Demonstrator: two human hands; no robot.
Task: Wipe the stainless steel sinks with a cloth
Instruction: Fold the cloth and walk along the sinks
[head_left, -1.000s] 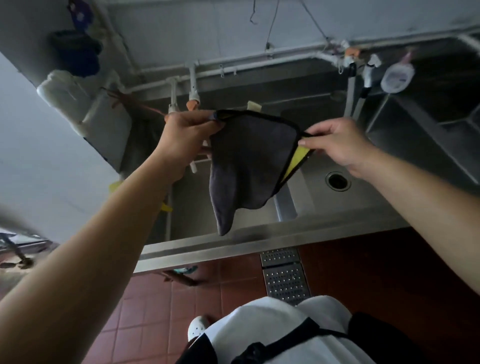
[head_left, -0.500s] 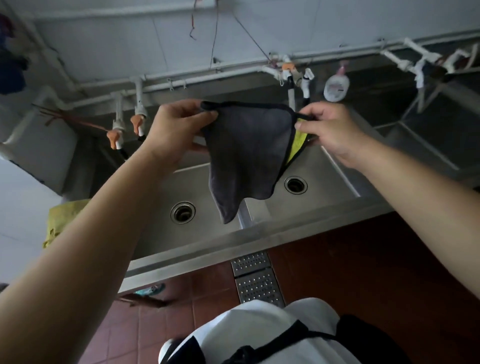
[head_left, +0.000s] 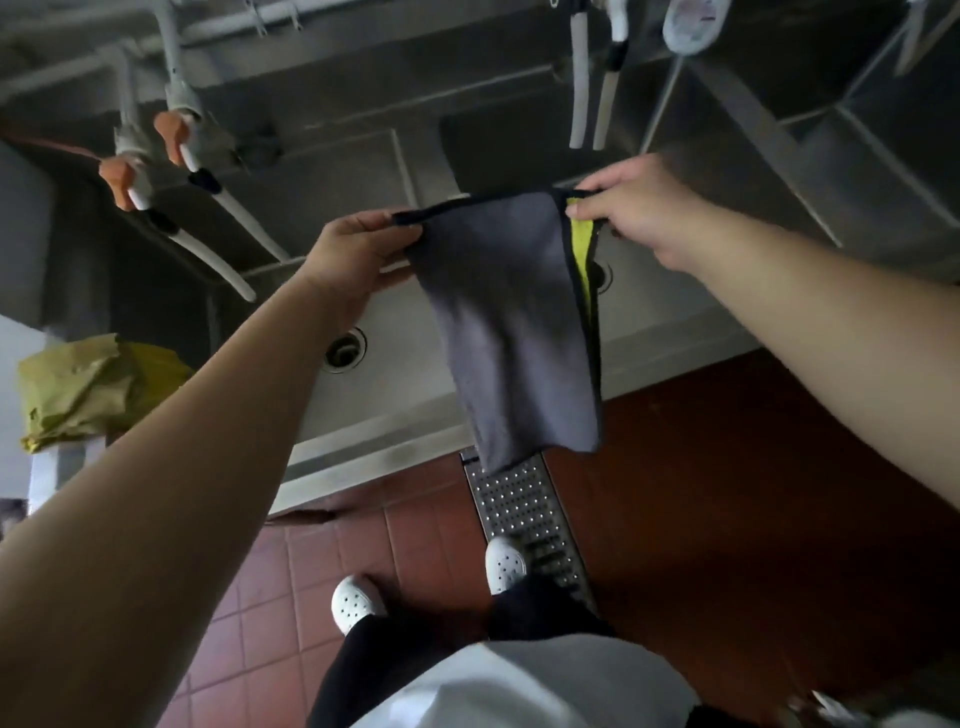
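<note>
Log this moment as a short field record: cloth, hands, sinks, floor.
cloth: grey cloth with yellow underside, hanging in the air above the sink's front edge
left hand: pinches the cloth's top left corner
right hand: pinches the top right corner
sinks: stainless steel sinks, untouched by the cloth
floor: red tiles, metal drain grate

We see the left hand (head_left: 358, 249) pinching one top corner of the grey cloth (head_left: 511, 332) and the right hand (head_left: 636, 213) pinching the other, so the cloth hangs spread between them, a yellow-green face showing along its right edge. Behind it lie the stainless steel sinks (head_left: 395, 415), a round drain (head_left: 344, 349) visible in the left basin. Orange-handled taps (head_left: 150, 156) hang at upper left. We spot a perforated floor grate (head_left: 524, 509) on red tiles, white shoes (head_left: 356, 603) beside it, and a yellow bag (head_left: 88, 389) at left.
</note>
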